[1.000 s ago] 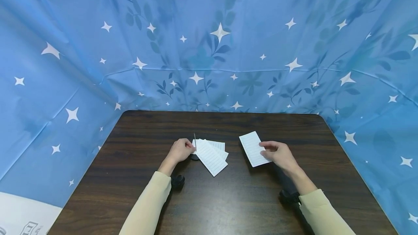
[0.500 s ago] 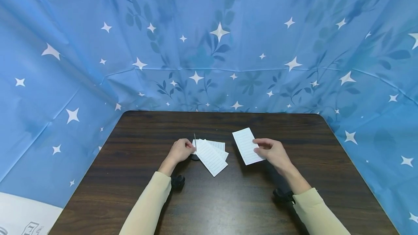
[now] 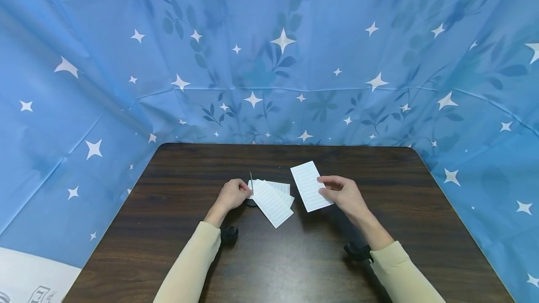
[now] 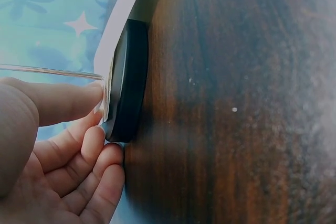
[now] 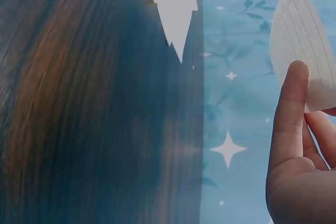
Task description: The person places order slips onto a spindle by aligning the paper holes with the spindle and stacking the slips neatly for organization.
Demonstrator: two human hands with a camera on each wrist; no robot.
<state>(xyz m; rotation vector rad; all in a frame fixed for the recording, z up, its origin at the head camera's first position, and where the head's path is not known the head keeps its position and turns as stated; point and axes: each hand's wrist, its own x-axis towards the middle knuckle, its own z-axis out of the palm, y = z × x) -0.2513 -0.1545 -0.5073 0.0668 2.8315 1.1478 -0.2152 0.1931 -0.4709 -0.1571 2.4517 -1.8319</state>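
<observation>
A bill spike with a black round base point(image 4: 134, 82) and a thin upright metal rod point(image 3: 251, 177) stands on the table. Several lined paper slips point(image 3: 273, 204) are fanned out over the base, with the rod rising through their left end. My left hand point(image 3: 230, 195) pinches the slips' left edge right beside the rod; the left wrist view has the thumb over the paper and the other fingers beside the base. To the right, raised above the table, a separate lined slip point(image 3: 307, 188) is pinched between thumb and fingers of my right hand point(image 3: 346, 198).
The dark wooden table point(image 3: 269, 265) ends at a blue star-patterned curtain point(image 3: 269, 60) along the back and sides. A white printed surface point(image 3: 35, 275) shows at the lower left. Each wrist wears a black camera.
My right hand has moved left with its slip, closer to the fanned slips, and slightly up in the view. The left hand and the spike have stayed in place.
</observation>
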